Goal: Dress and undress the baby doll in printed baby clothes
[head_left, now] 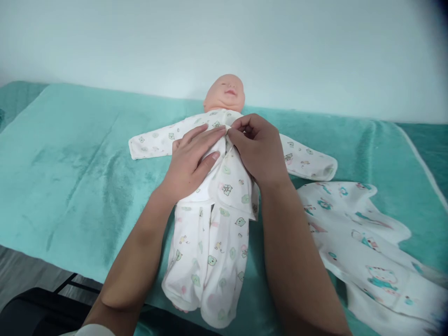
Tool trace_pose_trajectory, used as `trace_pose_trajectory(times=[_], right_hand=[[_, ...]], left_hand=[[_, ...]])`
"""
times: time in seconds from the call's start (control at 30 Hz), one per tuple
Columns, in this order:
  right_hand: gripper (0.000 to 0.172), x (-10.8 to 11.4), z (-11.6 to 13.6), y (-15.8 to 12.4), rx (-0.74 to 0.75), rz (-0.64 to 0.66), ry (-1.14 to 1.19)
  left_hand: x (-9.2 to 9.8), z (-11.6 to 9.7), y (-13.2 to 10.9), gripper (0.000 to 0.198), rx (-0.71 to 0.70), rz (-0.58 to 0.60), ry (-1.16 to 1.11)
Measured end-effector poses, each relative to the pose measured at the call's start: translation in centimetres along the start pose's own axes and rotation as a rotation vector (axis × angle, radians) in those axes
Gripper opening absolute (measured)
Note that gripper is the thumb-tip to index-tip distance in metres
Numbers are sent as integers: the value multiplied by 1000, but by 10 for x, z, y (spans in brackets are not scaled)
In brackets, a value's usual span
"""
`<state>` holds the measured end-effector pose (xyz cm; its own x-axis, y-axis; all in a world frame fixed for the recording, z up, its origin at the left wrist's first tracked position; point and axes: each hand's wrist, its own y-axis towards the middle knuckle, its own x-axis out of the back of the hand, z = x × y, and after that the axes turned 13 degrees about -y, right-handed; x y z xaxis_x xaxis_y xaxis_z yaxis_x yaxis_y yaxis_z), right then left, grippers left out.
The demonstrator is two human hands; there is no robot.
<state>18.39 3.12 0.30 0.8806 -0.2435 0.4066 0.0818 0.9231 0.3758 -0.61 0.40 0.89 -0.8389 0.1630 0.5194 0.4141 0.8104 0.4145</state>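
A baby doll (pixel 227 91) lies on its back, head toward the wall, arms spread to the sides. It wears a white printed jacket (pixel 231 184) with a front opening and matching trousers (pixel 210 252). My left hand (pixel 194 161) lies on the jacket's chest, fingers stretched out and their tips at the front opening. My right hand (pixel 261 144) pinches the jacket's front edge at the upper chest, thumb and forefinger together. Whether a fastener is between those fingertips I cannot make out. Below my hands the jacket's two front edges part slightly.
The doll lies on a plush turquoise cover (pixel 80 168) spread over a table or bed against a white wall (pixel 224 42). To the right, a white cloth garment with cartoon prints (pixel 371 242) lies loosely spread. A black object (pixel 42 312) stands at the lower left.
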Motion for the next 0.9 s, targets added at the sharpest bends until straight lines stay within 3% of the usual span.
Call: trace_pose_trajectory(times=[0.2,0.53,0.9], right_hand=[[15,-11,-2,-2,-28,-129,-26],[2,-8,0,-12,21,-186,110],[14,0,16,-57,138,-89,-73]], left_hand=[[0,-1,0,45,15,-5,-14],[1,2,-1,24,-64,-34,-56],[3,-1,-5,12,-60,1,-95]])
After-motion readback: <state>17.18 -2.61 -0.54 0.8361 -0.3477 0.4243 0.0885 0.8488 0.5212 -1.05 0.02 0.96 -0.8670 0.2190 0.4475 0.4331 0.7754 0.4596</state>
